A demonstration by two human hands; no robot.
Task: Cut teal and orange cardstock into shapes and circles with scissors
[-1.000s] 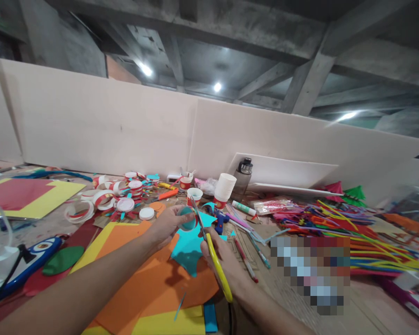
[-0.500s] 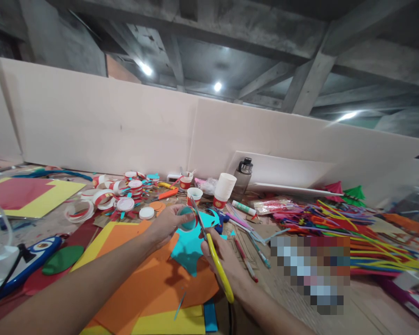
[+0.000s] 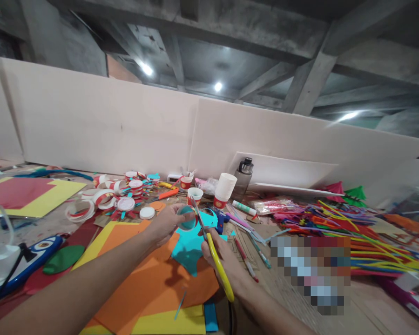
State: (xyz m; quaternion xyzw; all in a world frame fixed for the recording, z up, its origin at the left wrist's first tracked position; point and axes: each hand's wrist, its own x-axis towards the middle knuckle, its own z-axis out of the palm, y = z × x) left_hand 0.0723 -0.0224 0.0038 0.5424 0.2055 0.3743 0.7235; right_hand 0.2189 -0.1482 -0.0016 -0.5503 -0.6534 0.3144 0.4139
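Observation:
Between the thumb and fingers of my left hand [image 3: 169, 225] is a small round piece [image 3: 187, 219], blue-green inside a pale rim; it could be the cut base of a paper cup, but I cannot tell. My right hand [image 3: 221, 253] grips yellow-handled scissors [image 3: 218, 265], their blades pointing up and away beside the round piece. Whether the blades touch it is unclear. Under both hands lies a cut sheet of turquoise paper [image 3: 186, 253], on top of orange paper [image 3: 125, 288].
Behind the hands stand a paper cup [image 3: 194, 194], stacked white cups [image 3: 225, 188] and a dark bottle [image 3: 243, 177]. Cut cup rings [image 3: 79, 211] and lids lie left. Right are a glue stick [image 3: 243, 207], a blue glue gun [image 3: 222, 222], brushes and coloured pipe cleaners [image 3: 370, 242].
Hardly anything differs. Both hands keep their hold, and the round piece in my left hand has turned or shifted very slightly.

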